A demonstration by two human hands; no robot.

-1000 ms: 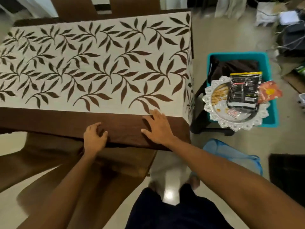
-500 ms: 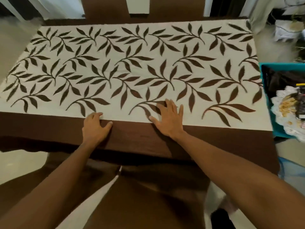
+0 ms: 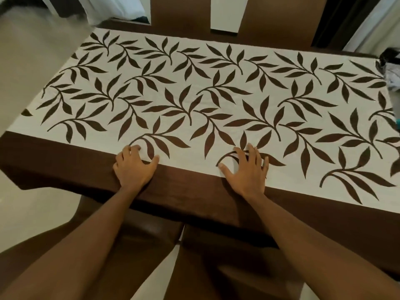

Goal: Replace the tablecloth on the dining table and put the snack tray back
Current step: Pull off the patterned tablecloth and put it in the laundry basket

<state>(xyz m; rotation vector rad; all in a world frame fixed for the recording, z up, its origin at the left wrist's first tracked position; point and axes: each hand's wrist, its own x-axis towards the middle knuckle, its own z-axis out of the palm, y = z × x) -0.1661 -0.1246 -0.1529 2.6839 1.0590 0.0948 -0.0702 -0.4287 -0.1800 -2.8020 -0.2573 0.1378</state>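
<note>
A cream tablecloth (image 3: 216, 105) with a dark brown leaf print and a brown border covers the whole dining table. The border hangs over the near edge. My left hand (image 3: 133, 167) rests on the cloth at the near edge, fingers curled and pressing down. My right hand (image 3: 246, 172) lies flat beside it with fingers spread, palm on the cloth. Neither hand holds anything. The snack tray is out of view.
Two brown chair backs (image 3: 179, 16) stand at the far side of the table. Brown chairs (image 3: 151, 256) are tucked under the near edge below my arms. A dark cluttered object (image 3: 391, 68) shows at the right edge. Pale floor lies to the left.
My view has swung left and the snack tray and teal bin have left the frame. Both hands have slid forward from the brown border onto the printed part of the cloth.
</note>
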